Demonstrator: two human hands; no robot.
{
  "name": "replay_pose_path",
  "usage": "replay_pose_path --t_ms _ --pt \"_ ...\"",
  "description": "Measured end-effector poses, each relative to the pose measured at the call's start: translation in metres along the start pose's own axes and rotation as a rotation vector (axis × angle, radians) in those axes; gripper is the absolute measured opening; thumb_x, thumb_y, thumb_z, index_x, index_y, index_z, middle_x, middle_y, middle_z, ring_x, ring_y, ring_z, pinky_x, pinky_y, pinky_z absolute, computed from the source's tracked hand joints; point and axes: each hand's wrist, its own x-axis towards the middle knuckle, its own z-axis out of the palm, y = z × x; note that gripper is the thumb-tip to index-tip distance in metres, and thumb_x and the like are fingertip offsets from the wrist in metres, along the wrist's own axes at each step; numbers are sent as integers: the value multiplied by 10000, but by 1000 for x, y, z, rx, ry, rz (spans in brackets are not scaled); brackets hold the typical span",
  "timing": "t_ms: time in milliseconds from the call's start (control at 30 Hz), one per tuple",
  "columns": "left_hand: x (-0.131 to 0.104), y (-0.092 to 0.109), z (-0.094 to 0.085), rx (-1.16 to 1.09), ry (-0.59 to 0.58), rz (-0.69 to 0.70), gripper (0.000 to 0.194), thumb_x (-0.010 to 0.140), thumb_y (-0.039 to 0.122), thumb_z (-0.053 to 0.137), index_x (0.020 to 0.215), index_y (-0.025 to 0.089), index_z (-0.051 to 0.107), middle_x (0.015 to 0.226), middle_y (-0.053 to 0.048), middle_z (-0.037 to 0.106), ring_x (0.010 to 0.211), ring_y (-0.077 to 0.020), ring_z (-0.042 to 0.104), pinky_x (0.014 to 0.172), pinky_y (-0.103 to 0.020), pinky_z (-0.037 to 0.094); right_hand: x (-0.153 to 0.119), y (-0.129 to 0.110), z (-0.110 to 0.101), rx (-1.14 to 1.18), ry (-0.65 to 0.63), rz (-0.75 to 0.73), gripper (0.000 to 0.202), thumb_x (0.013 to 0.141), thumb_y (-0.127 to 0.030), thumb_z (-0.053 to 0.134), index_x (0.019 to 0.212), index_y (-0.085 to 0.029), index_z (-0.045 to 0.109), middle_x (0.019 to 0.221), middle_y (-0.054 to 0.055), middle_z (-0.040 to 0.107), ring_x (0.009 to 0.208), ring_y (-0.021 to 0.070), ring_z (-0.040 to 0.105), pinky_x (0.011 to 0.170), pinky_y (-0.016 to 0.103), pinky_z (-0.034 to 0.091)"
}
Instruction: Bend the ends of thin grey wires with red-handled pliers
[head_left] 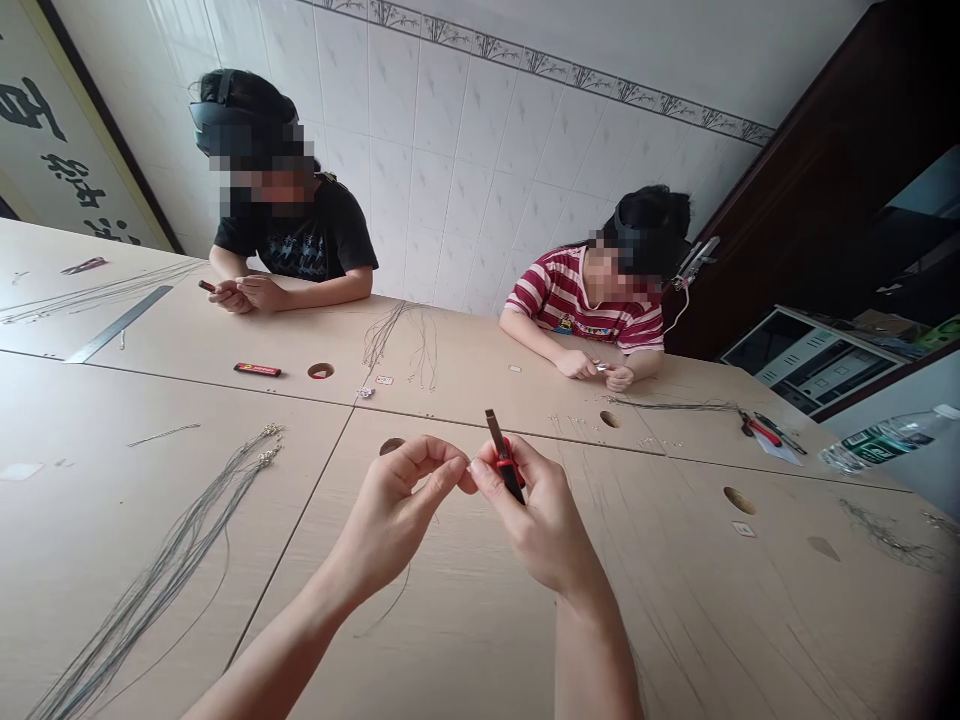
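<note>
My left hand [401, 500] is closed, thumb and forefinger pinched on the end of a thin dark cord. Below that hand the loose cord [396, 602] trails down over the table. My right hand [536, 510] is wrapped around a slim black-and-red tool [504, 455], its narrow tip pointing up and away from me. I cannot make out the tool's exact kind. Right thumb and fingertips meet the left fingertips, where a tiny bright piece shows, too small to name. Left of my arms lies a bundle of thin cords [191, 535] with metal clasps at its far end.
Two people sit across the table [442, 660], a hand [259, 293] and a striped sleeve [540, 290] showing. A red-and-black item [257, 370], a steel ruler [120, 325], red-handled pliers [759, 430] and a water bottle [892, 440] lie about. The tabletop has round holes [739, 500].
</note>
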Motion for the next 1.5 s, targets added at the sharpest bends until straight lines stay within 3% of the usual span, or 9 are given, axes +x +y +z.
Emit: replay_pose_path --t_ms 533,1500 --pt "-2 2 2 -15 -18 -19 288 934 457 541 836 207 645 866 -31 693 853 -188 611 753 -303 447 -2 -3 -2 50 -25 60 226 928 -373 537 770 -214 509 709 -9 561 611 129 456 571 260 380" --pt "-2 -1 1 -41 4 -22 264 944 425 558 829 199 633 832 -2 673 832 -153 601 728 -266 411 -1 -4 -1 12 -2 43 178 923 -319 566 791 -200 551 739 -16 610 661 125 492 640 257 389"
